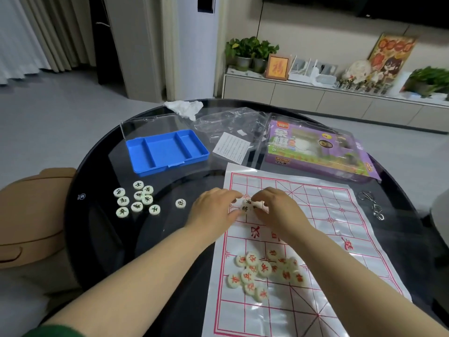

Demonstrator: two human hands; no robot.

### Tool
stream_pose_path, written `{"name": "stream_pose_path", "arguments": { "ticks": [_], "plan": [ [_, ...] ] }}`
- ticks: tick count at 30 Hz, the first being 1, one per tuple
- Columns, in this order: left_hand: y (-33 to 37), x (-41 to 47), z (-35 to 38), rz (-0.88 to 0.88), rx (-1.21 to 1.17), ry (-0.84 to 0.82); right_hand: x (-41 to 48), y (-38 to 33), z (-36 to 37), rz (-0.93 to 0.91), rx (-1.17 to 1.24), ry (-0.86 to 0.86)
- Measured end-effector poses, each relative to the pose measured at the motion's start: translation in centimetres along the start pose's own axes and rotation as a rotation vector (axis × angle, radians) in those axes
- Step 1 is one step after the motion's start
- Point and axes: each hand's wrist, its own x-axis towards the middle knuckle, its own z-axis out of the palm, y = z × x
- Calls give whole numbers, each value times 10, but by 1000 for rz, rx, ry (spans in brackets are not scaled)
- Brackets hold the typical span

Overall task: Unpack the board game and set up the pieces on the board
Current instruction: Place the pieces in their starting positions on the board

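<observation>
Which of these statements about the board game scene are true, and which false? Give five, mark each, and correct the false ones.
1. The blue tray holds no pieces. True.
2. The dark-lettered pieces lie in the tray. False: they lie on the black table, nearer the person than the tray.
3. The red-lettered pieces lie bunched together on the board sheet. True.
4. Both hands rest on the purple box. False: the left hand and right hand curl over a small cluster of pieces on the board sheet.
5. The purple box lies beyond the board sheet. True.
</observation>
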Motion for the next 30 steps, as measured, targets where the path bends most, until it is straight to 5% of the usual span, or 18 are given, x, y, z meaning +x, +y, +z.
{"name": "stream_pose_path", "arguments": {
  "ticks": [6,11,18,30],
  "plan": [
    [-69,-43,-50,-111,130,114,13,-45,7,-133,35,-36],
    [-117,-69,-78,-328,176,-21,34,-97,34,-277,-14,-136],
    [-120,-63,-68,-26,156,-76,41,-117,43,-307,-178,-151],
    [-115,-48,-55,76,149,60,31,-97,28,-268,-12,-137]
  ]
}}
